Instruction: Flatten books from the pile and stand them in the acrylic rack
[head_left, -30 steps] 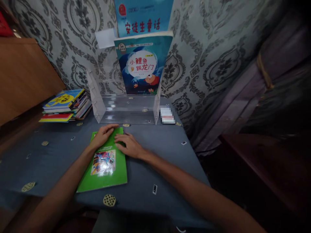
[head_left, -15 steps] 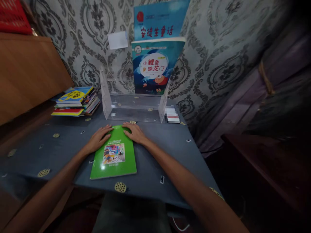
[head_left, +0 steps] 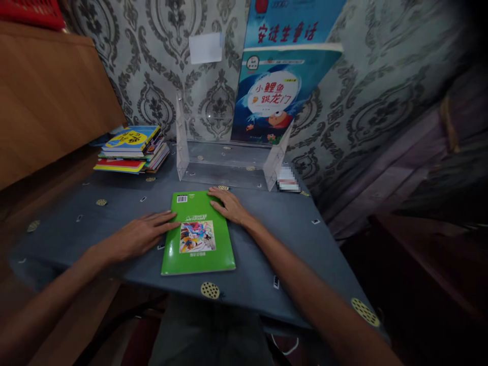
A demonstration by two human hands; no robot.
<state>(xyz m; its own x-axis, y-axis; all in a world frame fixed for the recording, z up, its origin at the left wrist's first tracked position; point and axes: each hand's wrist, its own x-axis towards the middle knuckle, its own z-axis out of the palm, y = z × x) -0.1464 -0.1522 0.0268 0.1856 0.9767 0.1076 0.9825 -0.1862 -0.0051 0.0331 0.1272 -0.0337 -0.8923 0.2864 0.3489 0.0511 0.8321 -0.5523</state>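
A green book (head_left: 199, 260) lies flat on the table, a barcode near its far edge and a colourful picture in its middle. My left hand (head_left: 147, 231) is at the book's left side, fingers stretched out, the fingertips reaching over its edge. Along the far right edge of the book rests my right hand (head_left: 229, 206), its fingers extended and touching the cover's corner. Neither hand grips the book. Behind it stands a clear acrylic rack (head_left: 224, 170), with a blue picture book (head_left: 247, 119) upright at its right side and another blue book (head_left: 290, 33) higher behind that one.
A stack of books (head_left: 131, 150) sits at the table's back left, beside a wooden cabinet (head_left: 49, 101). A blurred white packet (head_left: 288, 179) lies right of the rack. Pineapple-patterned blue-grey cloth (head_left: 297, 239) covers the table. White paper (head_left: 206, 48) is on the patterned wall.
My left hand has slid from the book's far left corner towards me, down its left side, uncovering the barcode. My right hand stays at the far right corner. The camera view has shifted.
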